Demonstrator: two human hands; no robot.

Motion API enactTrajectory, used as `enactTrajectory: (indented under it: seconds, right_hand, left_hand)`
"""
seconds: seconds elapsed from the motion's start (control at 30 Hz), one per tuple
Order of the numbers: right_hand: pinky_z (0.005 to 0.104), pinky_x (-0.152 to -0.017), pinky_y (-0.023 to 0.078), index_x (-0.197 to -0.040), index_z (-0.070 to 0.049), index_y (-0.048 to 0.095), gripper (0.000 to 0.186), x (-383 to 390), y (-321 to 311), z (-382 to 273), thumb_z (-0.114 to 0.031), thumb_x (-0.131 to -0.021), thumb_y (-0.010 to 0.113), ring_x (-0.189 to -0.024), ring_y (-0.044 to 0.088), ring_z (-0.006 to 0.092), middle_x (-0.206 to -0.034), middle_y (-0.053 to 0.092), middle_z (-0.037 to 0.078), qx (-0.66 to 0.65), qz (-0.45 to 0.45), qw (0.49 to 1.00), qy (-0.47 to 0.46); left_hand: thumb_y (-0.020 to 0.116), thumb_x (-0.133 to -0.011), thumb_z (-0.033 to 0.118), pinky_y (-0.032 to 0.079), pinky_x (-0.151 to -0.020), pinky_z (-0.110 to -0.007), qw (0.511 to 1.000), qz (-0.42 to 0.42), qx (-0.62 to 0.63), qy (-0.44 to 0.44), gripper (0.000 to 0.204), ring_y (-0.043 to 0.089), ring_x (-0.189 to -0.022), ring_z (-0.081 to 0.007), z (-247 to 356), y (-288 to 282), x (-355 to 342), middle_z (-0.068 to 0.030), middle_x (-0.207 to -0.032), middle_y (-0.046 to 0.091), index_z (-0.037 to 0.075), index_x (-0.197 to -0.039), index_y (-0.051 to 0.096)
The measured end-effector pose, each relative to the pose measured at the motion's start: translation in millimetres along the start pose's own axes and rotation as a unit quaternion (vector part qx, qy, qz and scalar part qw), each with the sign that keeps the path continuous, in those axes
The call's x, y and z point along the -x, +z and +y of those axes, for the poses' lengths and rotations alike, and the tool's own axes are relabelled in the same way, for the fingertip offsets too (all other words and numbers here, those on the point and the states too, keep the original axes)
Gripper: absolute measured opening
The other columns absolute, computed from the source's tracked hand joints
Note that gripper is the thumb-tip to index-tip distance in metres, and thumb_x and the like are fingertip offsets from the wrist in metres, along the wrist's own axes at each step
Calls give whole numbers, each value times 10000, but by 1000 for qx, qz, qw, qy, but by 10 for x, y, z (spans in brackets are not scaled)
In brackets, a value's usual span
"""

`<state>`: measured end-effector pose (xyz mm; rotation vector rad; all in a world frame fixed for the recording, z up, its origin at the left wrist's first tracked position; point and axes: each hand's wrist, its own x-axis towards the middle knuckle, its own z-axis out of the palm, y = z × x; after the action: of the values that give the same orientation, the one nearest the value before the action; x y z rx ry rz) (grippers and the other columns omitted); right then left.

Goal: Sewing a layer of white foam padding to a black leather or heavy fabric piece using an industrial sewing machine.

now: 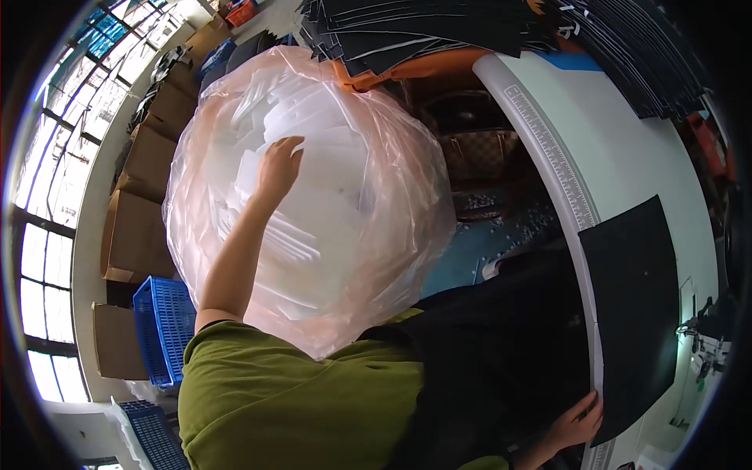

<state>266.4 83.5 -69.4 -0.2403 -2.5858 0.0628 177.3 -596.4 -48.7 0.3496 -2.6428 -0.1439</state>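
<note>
Left hand: your left hand (280,168) reaches forward above thin white sheets (317,207), fingers bent, grip parted and empty.
Right hand: your right hand (576,423) meets the black four-sided sheet's (634,329) near corner; grip closure cannot be told.
White sheets: loosely piled inside a translucent pink plastic bag (411,180).
Black sheet: matte, on the white table (627,149).
Markings: ruler graduations (548,149) along the table's edge.

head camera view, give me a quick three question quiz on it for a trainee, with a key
1. Which of the person's hands is over the pinkish plastic bag?
2. True or false: a measuring strip runs along the edge of the white table.
3. Fill in: the large sheet beside the right hand is ____ in colour.

Key: 1. the left hand; 2. true; 3. black.
</note>
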Motion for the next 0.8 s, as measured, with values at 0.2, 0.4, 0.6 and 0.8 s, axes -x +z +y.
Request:
enactTrajectory:
  seconds: [0.2, 0.4, 0.6, 0.8]
  right_hand:
    - [388, -689, 532, -1118, 16, 716, 261, 8, 63, 34, -217, -1031, 638, -771, 673, 318, -947, 726, 168, 12, 11, 1000, 5]
    - [391, -686, 532, -1139, 18, 707, 278, 26, 163, 77, -229, -1028, 643, -774, 670, 318, -951, 713, 167, 18, 51, 998, -31]
    - [421, -819, 572, -1233, 26, 660, 288, 200, 394, 481, -159, -1016, 621, -907, 690, 377, -1097, 702, 227, -47, 71, 996, -36]
    - [429, -809, 588, -1158, 49, 695, 227, -117, -51, -96, -77, -991, 606, -847, 704, 390, -1020, 730, 234, -263, 49, 941, -207]
  left_hand:
    - [705, -882, 109, 524, -942, -432, 994, -85, -66, 9, 261, 661, -1100, -325, -262, 573, -117, -87, -1184, 717, 86, -1141, 725]
    - [725, -858, 126, 515, -927, -458, 959, -203, -198, 12, 111, 647, -1030, -352, -288, 646, -332, -104, -1050, 701, 95, -962, 750]
    - [647, -893, 172, 531, -780, -470, 987, -140, -47, -59, 110, 665, -887, -361, -374, 200, -289, -140, -958, 702, 104, -969, 688]
    - [658, -841, 50, 511, -637, -390, 978, 65, 188, 57, 87, 622, -668, -275, 1252, -779, -605, -119, -804, 679, 28, -925, 648]
